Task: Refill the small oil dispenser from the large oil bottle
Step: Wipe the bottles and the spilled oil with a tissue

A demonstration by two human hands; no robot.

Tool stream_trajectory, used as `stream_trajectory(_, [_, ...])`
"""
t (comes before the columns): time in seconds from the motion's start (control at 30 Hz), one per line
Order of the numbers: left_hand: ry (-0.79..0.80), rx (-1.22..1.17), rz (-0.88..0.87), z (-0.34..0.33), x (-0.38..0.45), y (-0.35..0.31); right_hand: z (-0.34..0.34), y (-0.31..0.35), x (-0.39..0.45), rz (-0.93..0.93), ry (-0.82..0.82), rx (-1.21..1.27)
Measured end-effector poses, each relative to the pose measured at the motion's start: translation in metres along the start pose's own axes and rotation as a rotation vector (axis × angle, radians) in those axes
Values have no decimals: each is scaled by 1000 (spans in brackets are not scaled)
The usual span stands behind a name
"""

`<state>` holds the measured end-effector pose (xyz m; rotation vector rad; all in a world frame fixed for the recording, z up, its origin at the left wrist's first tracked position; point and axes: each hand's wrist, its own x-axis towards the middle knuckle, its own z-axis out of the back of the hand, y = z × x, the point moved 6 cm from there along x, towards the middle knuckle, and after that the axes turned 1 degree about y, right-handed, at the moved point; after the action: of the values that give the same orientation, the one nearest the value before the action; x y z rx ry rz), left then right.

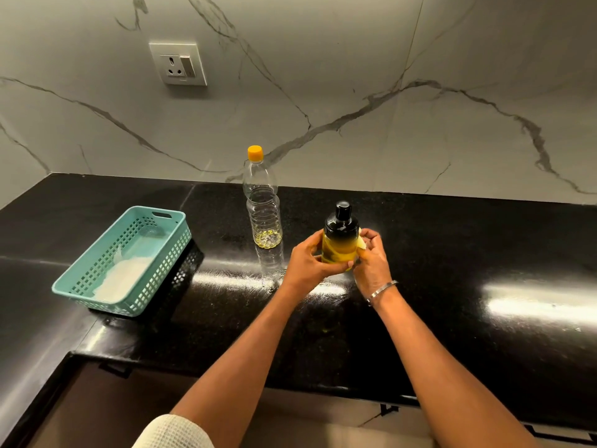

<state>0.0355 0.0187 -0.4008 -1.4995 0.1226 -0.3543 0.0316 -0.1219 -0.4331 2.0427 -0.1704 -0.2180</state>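
A: Where's the small oil dispenser [340, 240] rn?

B: Upright, just right of the large oil bottle [263, 202] and a bit nearer the person, over the black counter [452, 270]. Can't tell if its base touches the counter. Black cap on, yellow oil in the lower part.

A: Hands?

B: Both on it. Left hand [308, 258] wraps the body from the bottle side, fingers [340, 266] curled across the front. Right hand [371, 257] grips the far side, fingers bent round it w/ smth pale, maybe a cloth, pressed between hand and glass. Bracelet [382, 291] on that wrist.

A: And the big bottle itself?

B: Stands upright on the counter, near the marble wall [355, 92], orange cap [255, 152] on. Nearly empty, only a little oil at the bottom. Nobody touches it.

A: Anything else?

B: Teal basket [80, 286] well left of the bottle, w/ smth white inside. Wall socket [178, 63] up and left of the bottle.
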Motion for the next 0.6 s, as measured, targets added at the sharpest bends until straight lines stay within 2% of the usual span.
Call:
stream_trajectory(0.17, [54,83,-7,-1,2,-5,0,-2,-3,-9,26,-11])
stream_trajectory(0.3, [24,184,5,3,5,-2,-1,-3,-6,-33,21,39])
stream_trajectory(0.6, [25,186,16,4,7,-3,7,-23,-12,-80,-35,102])
